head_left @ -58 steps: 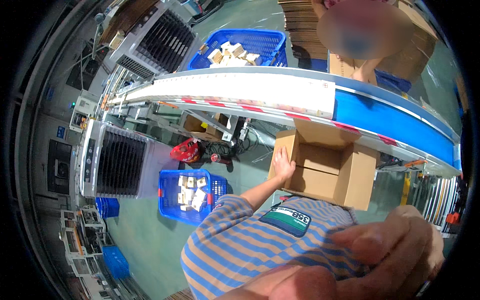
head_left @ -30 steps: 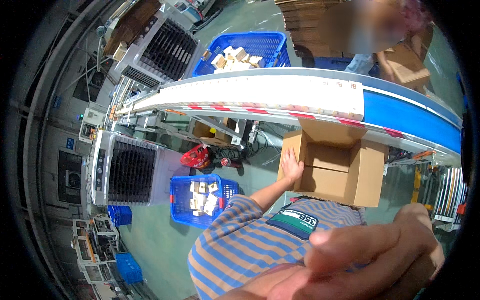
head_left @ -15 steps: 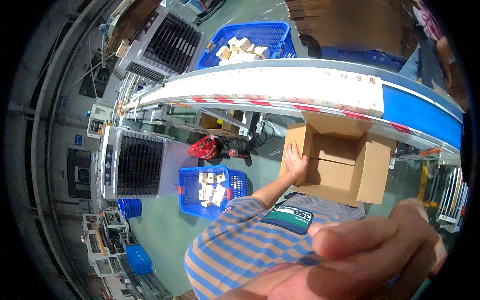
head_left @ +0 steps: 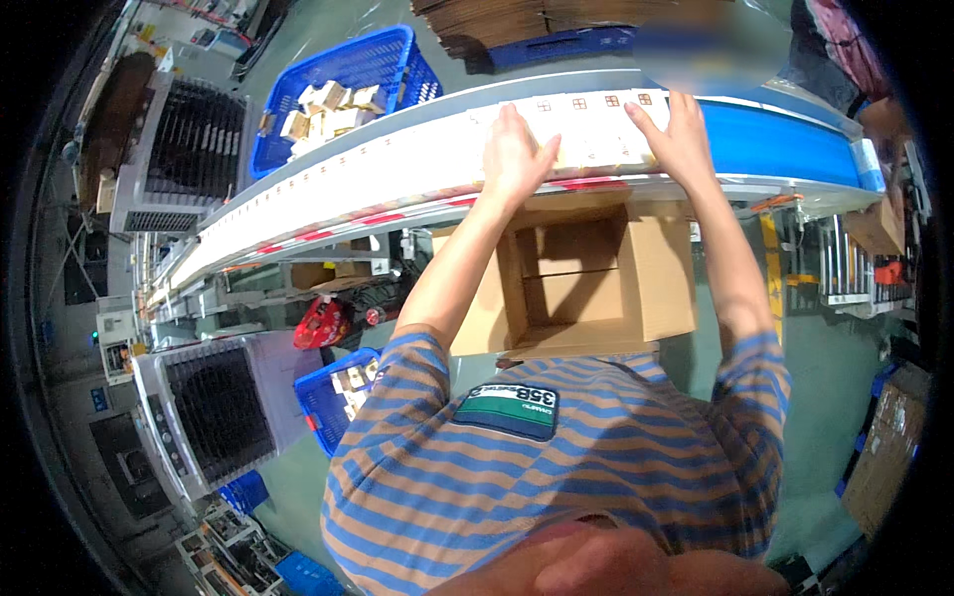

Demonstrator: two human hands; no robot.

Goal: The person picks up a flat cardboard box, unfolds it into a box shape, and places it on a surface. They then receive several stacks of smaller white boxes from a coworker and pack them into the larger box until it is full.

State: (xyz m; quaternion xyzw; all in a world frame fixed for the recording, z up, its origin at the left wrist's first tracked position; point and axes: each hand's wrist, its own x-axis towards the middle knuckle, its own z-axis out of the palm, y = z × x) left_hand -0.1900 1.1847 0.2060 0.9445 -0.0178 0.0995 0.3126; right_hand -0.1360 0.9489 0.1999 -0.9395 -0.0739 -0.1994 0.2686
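A long row of white cartons [head_left: 581, 124] stands packed side by side on the conveyor, some with small dark square marks on top. My left hand [head_left: 519, 157] lies over the row with its fingers stretched and its thumb apart. At the row's right end, my right hand [head_left: 682, 139] rests against the last cartons, thumb and fingers spread. Whether either hand bears any carton's weight cannot be seen. Between my forearms, below the conveyor's near edge, is an open brown cardboard box [head_left: 576, 298]; its flaps are folded out and no contents show inside.
Right of the row runs the bare blue conveyor belt [head_left: 775, 144]. Beyond it stands a blue basket [head_left: 417, 84] of small cartons; another blue basket [head_left: 316, 397] is at lower left. Stacked flat cardboard [head_left: 477, 35] lies at the back. An air cooler [head_left: 214, 407] stands left.
My left hand has left the cardboard box's side, and my right hand has moved up from the near foreground. Both are now at the carton row. The view has shifted too.
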